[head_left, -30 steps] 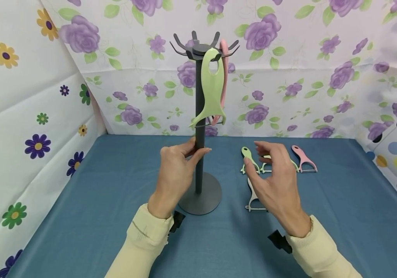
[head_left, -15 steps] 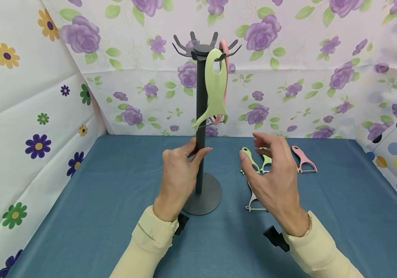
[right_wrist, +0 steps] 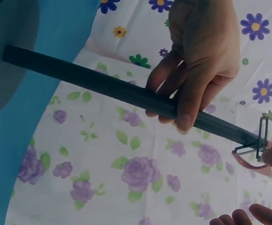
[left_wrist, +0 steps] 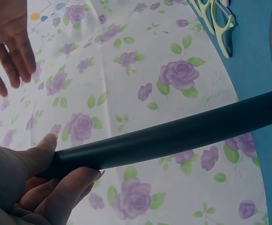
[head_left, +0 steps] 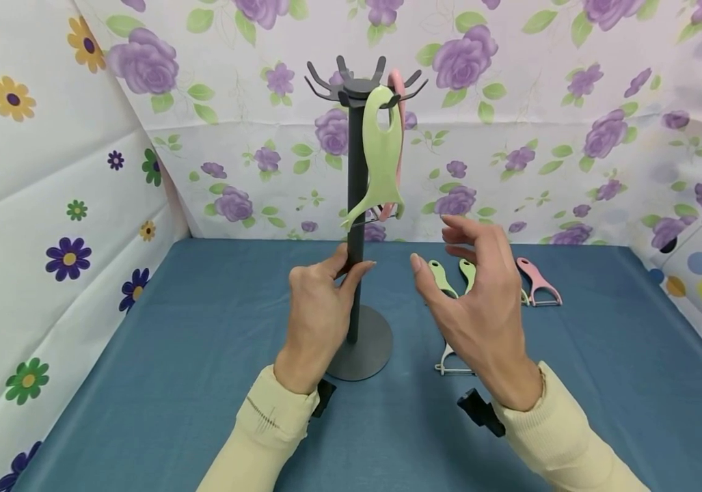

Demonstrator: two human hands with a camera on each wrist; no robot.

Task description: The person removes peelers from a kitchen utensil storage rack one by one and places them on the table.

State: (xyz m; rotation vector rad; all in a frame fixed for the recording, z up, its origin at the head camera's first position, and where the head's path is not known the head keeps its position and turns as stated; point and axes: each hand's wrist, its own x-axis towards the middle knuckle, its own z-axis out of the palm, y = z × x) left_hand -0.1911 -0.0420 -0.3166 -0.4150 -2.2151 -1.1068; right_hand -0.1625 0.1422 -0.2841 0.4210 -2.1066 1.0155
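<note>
My left hand (head_left: pixel 320 311) pinches the dark pole (head_left: pixel 356 150) of an upright hook stand between thumb and fingers, about midway up. From the stand's hooks hang a light green Y-shaped peeler (head_left: pixel 383 154), facing me, and a pink peeler (head_left: pixel 396 82), seen edge-on behind it. Off to the right of the pole my right hand (head_left: pixel 482 307) hovers with fingers spread and a gap between thumb and forefinger; nothing is in it. In the right wrist view the left hand (right_wrist: pixel 203 51) shows wrapped around the pole (right_wrist: pixel 93 79).
The stand's round base (head_left: pixel 369 352) sits on a blue cloth (head_left: pixel 203 383). Beyond and under the right hand lie several peelers: two green peelers' handles, a pink peeler (head_left: pixel 535 277) and a whitish peeler (head_left: pixel 449 362), some partly hidden by that hand. Flowered sheets (head_left: pixel 234 137) rise behind.
The right hand has risen and drifted slightly left, away from the peelers on the cloth. The stand's top has turned a little, shifting the hanging green peeler rightward. The left hand keeps its grip.
</note>
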